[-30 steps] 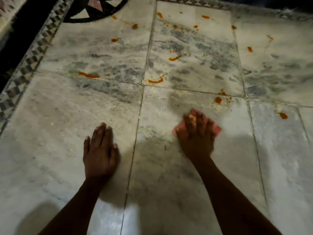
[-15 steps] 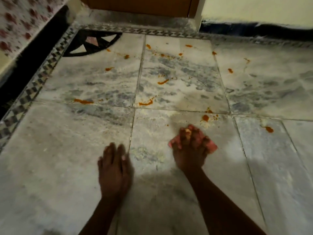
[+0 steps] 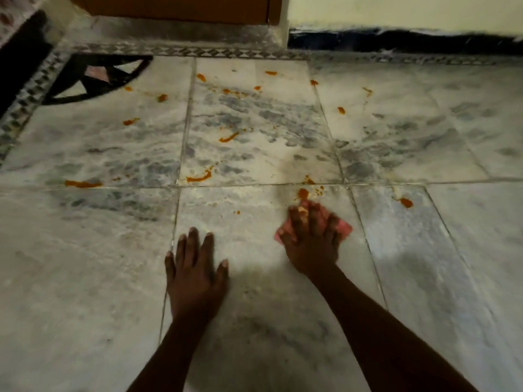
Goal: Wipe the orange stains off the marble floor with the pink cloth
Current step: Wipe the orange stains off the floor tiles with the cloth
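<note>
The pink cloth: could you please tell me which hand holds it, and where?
The right hand presses the pink cloth flat from above; left hand holds nothing.

A: R hand [image 3: 310, 244]?
B: Presses pink cloth [image 3: 343, 226] flat on marble floor [image 3: 85, 264], just below an orange stain [image 3: 303, 193].
A: L hand [image 3: 195, 275]?
B: Flat on floor, fingers [image 3: 194, 239] spread. More stains [image 3: 199, 176] farther out, near patterned border [image 3: 184, 50].

Single head-worn wide-angle view, looking forward and steeply down onto the marble floor [image 3: 85, 278] at close range; wall base [image 3: 396, 43] at 12 o'clock, forearms entering from 6 o'clock.
</note>
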